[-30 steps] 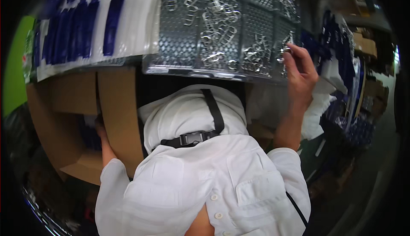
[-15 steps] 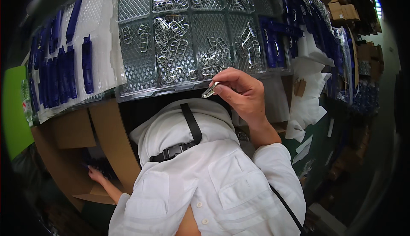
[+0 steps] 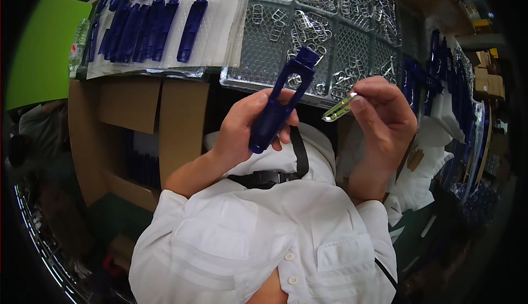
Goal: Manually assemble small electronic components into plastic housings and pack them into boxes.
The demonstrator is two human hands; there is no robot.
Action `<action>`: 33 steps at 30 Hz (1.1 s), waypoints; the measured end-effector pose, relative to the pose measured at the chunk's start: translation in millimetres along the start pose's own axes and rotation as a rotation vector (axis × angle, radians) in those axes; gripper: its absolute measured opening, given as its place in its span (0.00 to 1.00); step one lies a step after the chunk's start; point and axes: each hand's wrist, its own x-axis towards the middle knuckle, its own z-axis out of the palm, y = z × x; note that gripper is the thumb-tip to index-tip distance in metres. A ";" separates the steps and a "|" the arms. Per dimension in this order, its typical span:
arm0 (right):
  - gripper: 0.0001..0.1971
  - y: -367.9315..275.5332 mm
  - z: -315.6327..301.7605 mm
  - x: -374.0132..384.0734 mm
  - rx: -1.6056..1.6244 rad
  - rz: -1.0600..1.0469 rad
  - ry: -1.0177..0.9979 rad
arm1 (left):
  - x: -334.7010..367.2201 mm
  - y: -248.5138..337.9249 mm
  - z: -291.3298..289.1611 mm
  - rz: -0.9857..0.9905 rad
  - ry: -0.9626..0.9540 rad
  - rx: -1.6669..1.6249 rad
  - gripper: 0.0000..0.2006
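I log left hand [image 3: 237,123] clamped on blue plastic part [image 3: 268,123]; right hand [image 3: 386,112], apart at 3 o'clock, pinches metal frame [image 3: 340,108]. Compartmented tray [image 3: 246,57] at 12 o'clock.

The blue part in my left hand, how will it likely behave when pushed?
The blue part is probably stiff: held by its lower half in the left hand, it looks straight. Its shiny surface may slip, and slim rails around its opening could flex.

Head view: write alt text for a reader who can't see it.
A person's left hand holds a slotted blue part; the right hand pinches a shiny metal piece, apart from it. Beyond lies a divided clear tray of similar pieces, with an open cardboard box at left.
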 end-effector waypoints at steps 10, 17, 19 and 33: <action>0.08 19.6 21.6 -0.2 -0.520 -0.192 -0.041 | 5.1 -7.8 3.9 -0.032 -0.136 0.216 0.26; 0.06 29.2 31.0 -0.1 -0.547 -0.156 -0.026 | 5.6 -12.6 4.6 0.039 -0.086 0.359 0.25; 0.06 31.4 32.0 -1.2 -0.555 -0.144 -0.041 | 7.0 -14.4 3.7 0.093 -0.072 0.358 0.21; 0.15 58.7 32.7 -7.5 -0.329 0.116 0.022 | 21.9 -18.6 6.1 0.371 0.012 0.771 0.11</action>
